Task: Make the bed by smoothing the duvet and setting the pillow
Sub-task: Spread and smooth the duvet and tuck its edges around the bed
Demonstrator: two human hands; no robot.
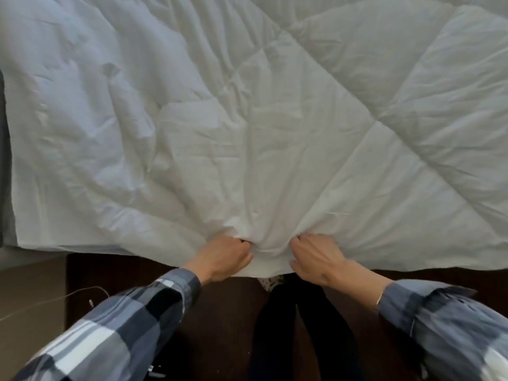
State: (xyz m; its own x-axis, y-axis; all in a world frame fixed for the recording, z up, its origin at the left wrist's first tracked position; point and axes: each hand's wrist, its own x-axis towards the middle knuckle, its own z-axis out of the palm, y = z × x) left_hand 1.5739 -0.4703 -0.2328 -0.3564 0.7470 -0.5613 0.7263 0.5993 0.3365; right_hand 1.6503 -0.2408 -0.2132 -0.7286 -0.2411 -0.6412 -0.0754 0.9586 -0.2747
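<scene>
A white quilted duvet [275, 119] covers the bed and fills most of the view, creased in folds that fan out from its near edge. My left hand [222, 257] grips that near edge with curled fingers. My right hand [316, 257] grips the same edge a short way to the right. The cloth between the two hands is bunched. No pillow is in view.
Dark wooden floor [220, 325] lies below the duvet's edge, with my dark-trousered legs [302, 325] standing close to the bed. A thin white cable [55, 298] trails on the floor at the left. A grey strip [4, 160] shows at the bed's left side.
</scene>
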